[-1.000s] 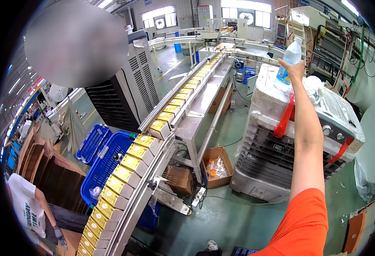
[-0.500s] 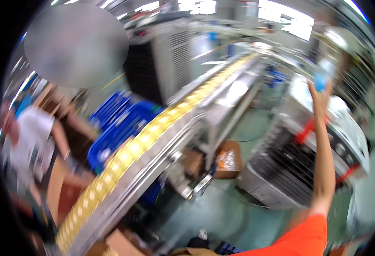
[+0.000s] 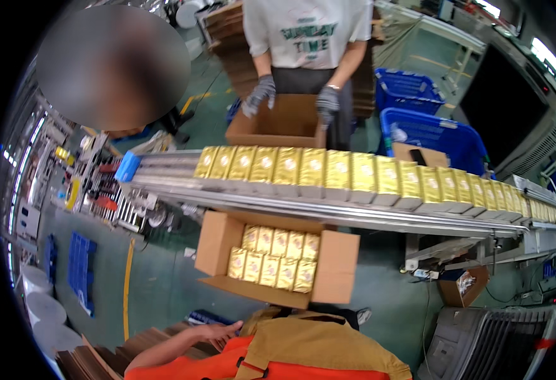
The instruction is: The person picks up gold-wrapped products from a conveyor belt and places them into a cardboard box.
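At the far left a yellow line (image 3: pixel 126 278) ran along the green floor, and just right of it a stack of flattened cardboard (image 3: pixel 110 354) rose from the lower edge. The person's left hand (image 3: pixel 218 330) lay on that stack beside the orange sleeve, palm down with the fingers stretched out flat and loosely spread — it gripped nothing, only touched the top sheet. Directly above it, on the floor in front of the person, stood an open carton (image 3: pixel 276 256) with its flaps folded outward, packed with two rows of gold packets (image 3: pixel 271 258) standing upright (the upper row had four, the lower five, as far as could be seen). Beyond the carton the conveyor (image 3: pixel 328 212) crossed the view from left to right, carrying a close row of gold boxes (image 3: pixel 328 170) touching side by side. On the far side of the belt a co-worker in grey gloves (image 3: pixel 260 92) held the rim of an empty brown box (image 3: pixel 279 123) with both hands. Farther right sat blue crates (image 3: pixel 436 130), and at the lower right a grey ribbed machine (image 3: pixel 499 345). The person's right hand was out of the frame — its grip could not be told.
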Demonstrator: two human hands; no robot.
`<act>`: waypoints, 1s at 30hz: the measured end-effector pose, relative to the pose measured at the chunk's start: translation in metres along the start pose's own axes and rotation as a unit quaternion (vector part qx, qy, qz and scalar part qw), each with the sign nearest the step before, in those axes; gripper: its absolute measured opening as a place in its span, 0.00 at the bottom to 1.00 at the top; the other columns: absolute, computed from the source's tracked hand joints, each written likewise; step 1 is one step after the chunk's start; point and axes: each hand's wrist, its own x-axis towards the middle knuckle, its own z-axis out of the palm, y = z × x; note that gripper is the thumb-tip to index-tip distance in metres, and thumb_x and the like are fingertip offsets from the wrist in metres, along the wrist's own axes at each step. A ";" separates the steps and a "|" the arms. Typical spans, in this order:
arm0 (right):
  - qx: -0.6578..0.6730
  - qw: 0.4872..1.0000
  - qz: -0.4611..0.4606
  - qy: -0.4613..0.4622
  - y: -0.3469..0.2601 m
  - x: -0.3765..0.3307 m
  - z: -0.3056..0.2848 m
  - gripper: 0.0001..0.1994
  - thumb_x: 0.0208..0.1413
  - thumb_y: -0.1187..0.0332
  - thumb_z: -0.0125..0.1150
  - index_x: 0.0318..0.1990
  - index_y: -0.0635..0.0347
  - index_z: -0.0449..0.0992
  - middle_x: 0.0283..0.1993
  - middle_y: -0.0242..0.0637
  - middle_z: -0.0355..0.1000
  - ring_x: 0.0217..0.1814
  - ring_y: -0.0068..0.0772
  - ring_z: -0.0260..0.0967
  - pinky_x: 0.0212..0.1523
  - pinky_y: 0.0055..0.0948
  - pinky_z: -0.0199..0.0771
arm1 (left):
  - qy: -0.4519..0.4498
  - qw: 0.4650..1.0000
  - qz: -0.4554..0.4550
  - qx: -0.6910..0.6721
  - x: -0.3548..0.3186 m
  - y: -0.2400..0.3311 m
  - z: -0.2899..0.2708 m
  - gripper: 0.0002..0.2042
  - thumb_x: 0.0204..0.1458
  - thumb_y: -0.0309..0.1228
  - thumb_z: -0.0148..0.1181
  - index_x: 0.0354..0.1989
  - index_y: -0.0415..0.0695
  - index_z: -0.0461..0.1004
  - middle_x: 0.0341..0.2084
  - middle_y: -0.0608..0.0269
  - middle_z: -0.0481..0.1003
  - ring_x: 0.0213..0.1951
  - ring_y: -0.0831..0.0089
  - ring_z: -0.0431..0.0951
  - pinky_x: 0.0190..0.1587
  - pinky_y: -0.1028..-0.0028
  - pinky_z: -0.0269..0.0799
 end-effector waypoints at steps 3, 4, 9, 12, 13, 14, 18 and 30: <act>-0.080 0.995 -0.052 0.022 -0.022 -0.019 0.034 0.21 0.45 0.60 0.63 0.40 0.67 0.69 0.30 0.53 0.70 0.30 0.50 0.71 0.26 0.37 0.69 | 0.106 0.988 0.100 -0.052 0.071 -0.073 -0.020 0.30 0.54 0.57 0.49 0.47 0.38 0.74 0.38 0.55 0.77 0.41 0.69 0.77 0.48 0.69 0.73; -0.118 0.990 -0.068 0.024 -0.032 -0.033 0.043 0.19 0.45 0.62 0.63 0.38 0.67 0.70 0.29 0.53 0.70 0.29 0.50 0.71 0.26 0.37 0.69 | 0.118 0.983 0.136 -0.046 0.088 -0.086 -0.025 0.29 0.55 0.56 0.50 0.47 0.39 0.74 0.38 0.55 0.77 0.41 0.69 0.77 0.48 0.69 0.72; -0.325 0.910 -0.257 0.036 -0.145 -0.114 0.066 0.09 0.45 0.68 0.62 0.29 0.67 0.73 0.23 0.54 0.68 0.26 0.53 0.70 0.25 0.36 0.68 | -0.099 0.961 0.257 0.011 -0.048 0.016 -0.133 0.20 0.55 0.42 0.55 0.50 0.40 0.73 0.39 0.57 0.77 0.39 0.72 0.77 0.48 0.71 0.71; -0.283 0.835 -0.420 0.217 -0.293 -0.179 0.075 0.05 0.51 0.74 0.57 0.31 0.67 0.75 0.19 0.52 0.66 0.21 0.50 0.68 0.23 0.33 0.68 | 0.308 0.803 0.509 -0.035 -0.104 0.108 -0.245 0.21 0.55 0.41 0.56 0.51 0.39 0.70 0.35 0.58 0.77 0.38 0.72 0.76 0.43 0.74 0.70; -0.209 0.819 -0.480 0.235 -0.355 -0.204 0.089 0.06 0.55 0.74 0.56 0.36 0.68 0.76 0.23 0.41 0.72 0.25 0.32 0.71 0.28 0.27 0.71 | 0.486 0.680 0.547 0.036 -0.105 0.146 -0.276 0.22 0.56 0.43 0.55 0.50 0.37 0.70 0.37 0.57 0.76 0.39 0.68 0.75 0.43 0.72 0.69; -0.193 0.711 -0.634 0.236 -0.417 -0.215 0.108 0.08 0.55 0.74 0.56 0.40 0.68 0.75 0.29 0.47 0.72 0.28 0.39 0.72 0.30 0.29 0.70 | 0.610 0.556 0.549 0.132 -0.096 0.171 -0.319 0.26 0.55 0.47 0.55 0.51 0.35 0.68 0.40 0.53 0.74 0.42 0.65 0.74 0.45 0.68 0.69; -0.190 0.713 -0.645 0.199 -0.566 -0.150 0.179 0.20 0.54 0.61 0.59 0.43 0.73 0.72 0.40 0.53 0.73 0.40 0.50 0.72 0.41 0.36 0.72 | 0.431 0.710 0.552 0.070 -0.042 0.283 -0.364 0.39 0.44 0.57 0.61 0.54 0.33 0.65 0.43 0.46 0.73 0.44 0.60 0.74 0.47 0.67 0.69; -0.380 0.833 -0.352 0.195 -0.669 -0.097 0.264 0.61 0.30 0.30 0.65 0.54 0.89 0.54 0.41 0.65 0.71 0.46 0.52 0.72 0.45 0.35 0.74 | 0.361 0.754 0.530 0.141 -0.031 0.290 -0.421 0.33 0.44 0.53 0.65 0.50 0.37 0.71 0.43 0.55 0.76 0.43 0.69 0.76 0.47 0.73 0.70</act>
